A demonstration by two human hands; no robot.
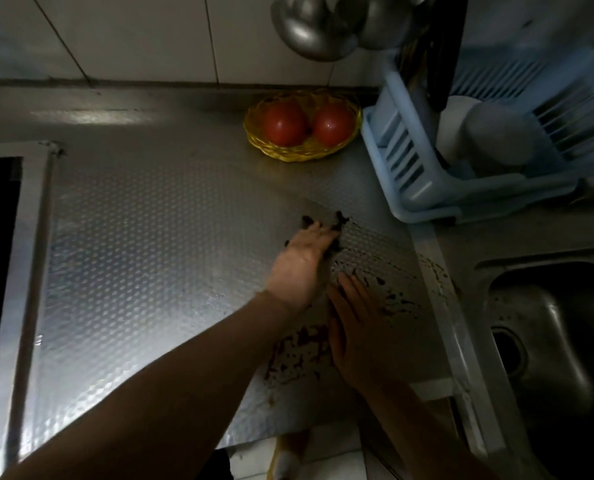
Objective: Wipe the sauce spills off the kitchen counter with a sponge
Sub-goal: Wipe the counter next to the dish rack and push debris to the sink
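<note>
Left of the sink point(548, 341), the right hand point(354, 330) is laid flat and released on the table point(150, 254) among sauce spills point(299, 344) that it could smear, while farther back the left hand point(300, 265) is set over what seems the dark sponge point(338, 220), grip untellable, and sauce may be pushed toward the basket point(302, 155).

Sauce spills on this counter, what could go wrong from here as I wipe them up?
Your right hand lies flat among the sauce spills, so it may smear them or pick up sauce. The patch nearest you sits close to the front edge of the counter; a stroke toward you could push sauce onto the floor. The sponge under your left hand is near the blue dish rack, which a wide sweep might soil.
</note>
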